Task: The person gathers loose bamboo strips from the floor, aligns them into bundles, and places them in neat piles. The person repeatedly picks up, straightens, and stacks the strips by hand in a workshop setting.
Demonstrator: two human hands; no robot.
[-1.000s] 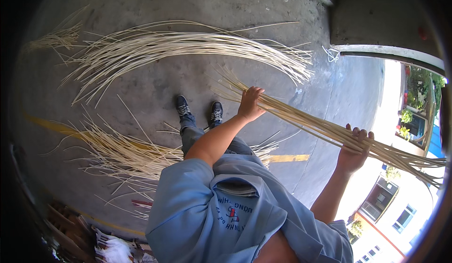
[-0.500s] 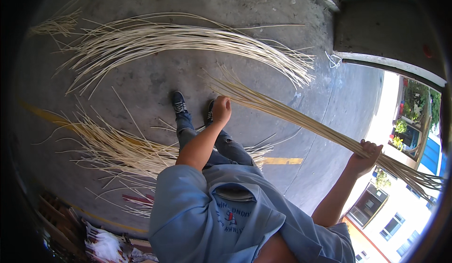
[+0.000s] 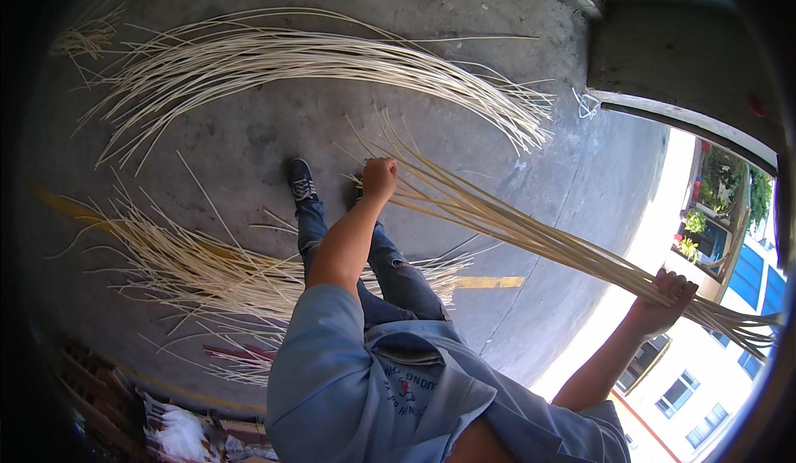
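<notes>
A bundle of long, thin, tan rattan canes (image 3: 531, 229) stretches slantwise in front of me. My right hand (image 3: 666, 303) is closed round it towards its right end, and the loose tips stick out past the fist. My left hand (image 3: 381, 179) is closed at the left part of the bundle, with canes running out from the fist. Other strands fan out above that hand, apart from one another. How many canes the left fingers hold is hidden.
A broad pile of pale canes (image 3: 307, 55) lies on the concrete floor ahead. Another, messier pile (image 3: 207, 268) lies to my left, across a yellow floor line (image 3: 489, 282). White plastic bags (image 3: 178, 434) sit at the lower left. A bright doorway opens on the right.
The canes between my hands have spread from a tight bundle into a looser fan. My right hand has shifted a little right and down, my left hand slightly left.
</notes>
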